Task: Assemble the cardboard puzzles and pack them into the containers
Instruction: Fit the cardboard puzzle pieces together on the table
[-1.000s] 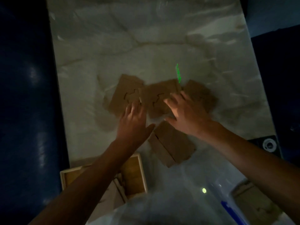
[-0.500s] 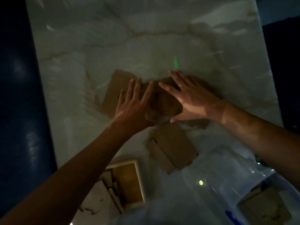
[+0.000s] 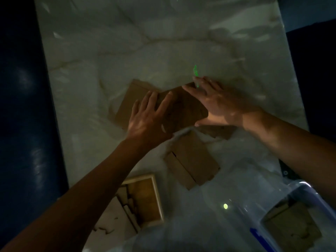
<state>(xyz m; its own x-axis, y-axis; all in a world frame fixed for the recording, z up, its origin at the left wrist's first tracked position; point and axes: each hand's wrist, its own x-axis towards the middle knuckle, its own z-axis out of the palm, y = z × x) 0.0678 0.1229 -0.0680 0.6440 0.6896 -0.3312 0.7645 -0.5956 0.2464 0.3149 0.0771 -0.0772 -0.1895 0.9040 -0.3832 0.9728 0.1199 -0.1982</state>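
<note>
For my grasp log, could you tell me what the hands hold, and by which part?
The middle cardboard puzzle: left hand flat on its left half, right hand spanning its right edge, thumb at the near corner.

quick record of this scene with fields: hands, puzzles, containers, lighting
lighting: dim, fine detail hard to read
surface: pale marble-patterned table
left hand: fingers straight, resting on the middle puzzle
right hand: fingers straight, against that puzzle's right side
other cardboard: left puzzle beside the middle one; stack nearer the camera
wooden tray: near left, holds loose pieces
plastic container: near right, clear, with a cardboard puzzle inside
</note>
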